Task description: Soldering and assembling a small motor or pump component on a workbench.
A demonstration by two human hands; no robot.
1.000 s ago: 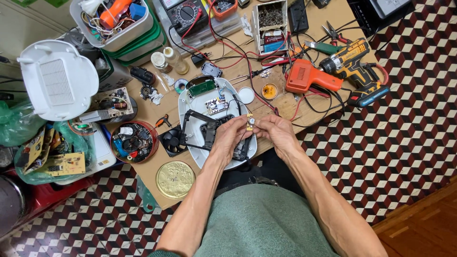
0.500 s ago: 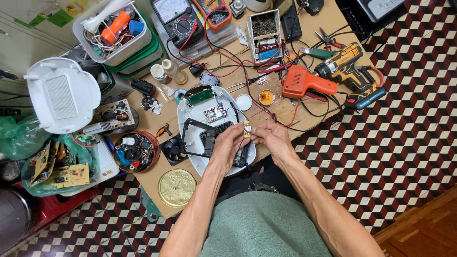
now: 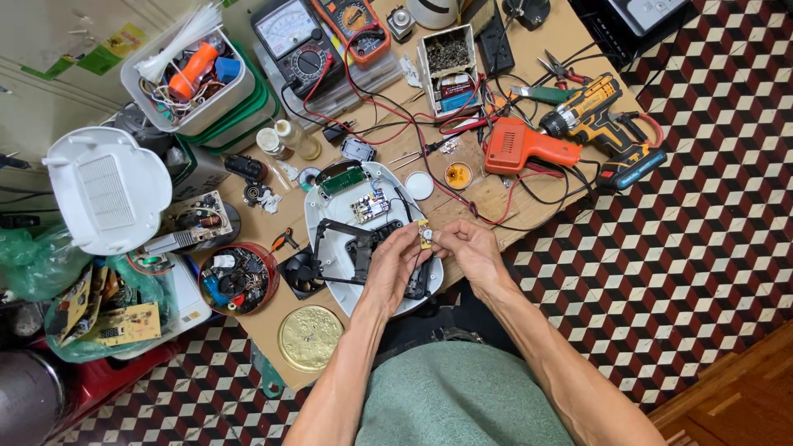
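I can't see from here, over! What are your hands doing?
Left hand and right hand both pinching a small yellow board. Held above the open white casing. Red wires lie close by.

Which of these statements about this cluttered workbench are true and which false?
1. Both hands, left hand and right hand, pinch one small yellowish circuit board. True.
2. The orange heat gun lies on the floor. False: it lies on the wooden table.
3. The round gold tin lid sits near the table's front edge. True.
4. The yellow-and-black cordless drill is in the right hand. False: it lies on the table, untouched.
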